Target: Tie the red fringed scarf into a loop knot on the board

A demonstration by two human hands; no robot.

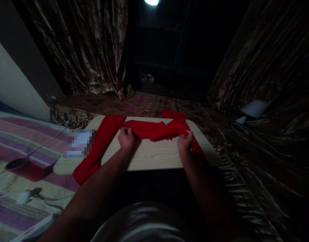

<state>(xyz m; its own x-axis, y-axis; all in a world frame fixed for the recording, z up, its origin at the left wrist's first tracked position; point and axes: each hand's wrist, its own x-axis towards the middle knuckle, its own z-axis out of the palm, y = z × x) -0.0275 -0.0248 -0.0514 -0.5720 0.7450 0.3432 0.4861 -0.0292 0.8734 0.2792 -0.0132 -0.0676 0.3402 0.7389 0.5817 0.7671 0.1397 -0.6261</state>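
I have the red cloth (157, 130) stretched sideways over the middle of the wooden table (144, 158), its far edge sagging into a notch and its near edge ragged; clock directions run from it. Bare wood shows at 6 o'clock between the forearms, with a thinner band at 12 before the table's far edge and another at 4, by the rounded right side. At 9 o'clock a long red strip (101, 143) crosses the wood and overhangs the near left edge. My left hand (126, 137) pinches the cloth's left end, fingers curled and thumb up; my right hand (185, 139) grips the other end the same way. Both forearms reach in from the near side, spread apart, with elbows low. At 4 o'clock a dark red piece (198, 153) runs under the right wrist into shadow, and at 1 o'clock a red bundle (173, 114) sits by the far edge; I can't tell whether these join the held cloth. At 9 o'clock, past the strip, a flat item (78, 143) is pixelated. The striped bed (10, 215) at 8 o'clock is cut off by the frame, and the curtain (268, 50) at 2 o'clock fades into darkness.
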